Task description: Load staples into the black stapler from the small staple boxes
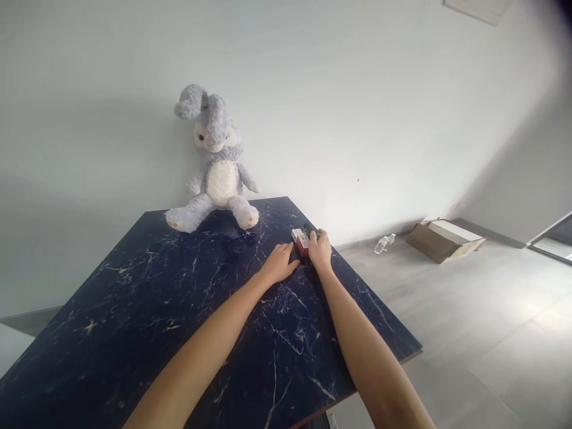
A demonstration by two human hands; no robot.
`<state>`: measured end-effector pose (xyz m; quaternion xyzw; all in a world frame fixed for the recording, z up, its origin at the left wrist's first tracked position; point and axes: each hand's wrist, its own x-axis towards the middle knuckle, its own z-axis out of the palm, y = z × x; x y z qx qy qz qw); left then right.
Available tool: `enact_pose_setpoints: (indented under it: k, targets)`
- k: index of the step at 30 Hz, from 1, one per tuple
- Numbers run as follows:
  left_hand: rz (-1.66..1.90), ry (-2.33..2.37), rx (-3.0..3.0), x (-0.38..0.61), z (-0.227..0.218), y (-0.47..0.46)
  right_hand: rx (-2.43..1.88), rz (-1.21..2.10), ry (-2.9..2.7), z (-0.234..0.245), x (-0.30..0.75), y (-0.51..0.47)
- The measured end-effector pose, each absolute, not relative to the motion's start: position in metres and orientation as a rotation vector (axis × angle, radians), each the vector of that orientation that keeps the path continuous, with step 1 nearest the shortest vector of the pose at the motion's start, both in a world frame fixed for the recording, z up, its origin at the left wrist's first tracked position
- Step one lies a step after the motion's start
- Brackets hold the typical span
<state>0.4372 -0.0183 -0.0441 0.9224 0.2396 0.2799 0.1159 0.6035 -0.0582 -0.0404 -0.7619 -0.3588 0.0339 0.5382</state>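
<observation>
A small white and red box, like a cigarette pack (301,242), lies on the dark blue marble-patterned table (179,298) near its right edge. My left hand (279,264) rests just left of the box, fingers stretched forward and thumb apart; its fingertips are at the box's side. On the other side, my right hand (320,251) has its thumb and fingers bent around a small black object (308,228), mostly hidden by the hand. What this object is cannot be made out.
A grey plush rabbit (222,182) with a white belly sits at the table's back, against the pale wall (335,107). On the floor to the right are clear plastic bottles (383,243) and an open cardboard box (435,243). The table's right edge runs close beside my right arm.
</observation>
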Motion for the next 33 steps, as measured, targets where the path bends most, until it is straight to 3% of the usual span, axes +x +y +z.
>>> enact_pose_setpoints:
  k: [6, 11, 18, 23, 33]
  targets:
    - [0.941, 0.963, 2.641, 0.342, -0.033, -0.009, -1.779, 0.137, -0.773, -0.039, 0.604, -0.062]
    - [1.123, 1.449, 2.647, 0.248, -0.018, 0.009, -1.783, 0.145, -0.765, -0.037, 0.603, -0.064]
    - [0.701, 1.756, 2.74, 0.165, -0.017, 0.019, -1.832, 0.115, -0.799, -0.039, 0.604, -0.064]
    - [0.626, 2.011, 2.616, 0.13, -0.014, 0.017, -1.859, 0.113, -0.828, -0.041, 0.603, -0.062]
    - [0.388, 1.841, 2.568, 0.134, -0.013, 0.022, -1.869, 0.107, -0.84, -0.041, 0.602, -0.06]
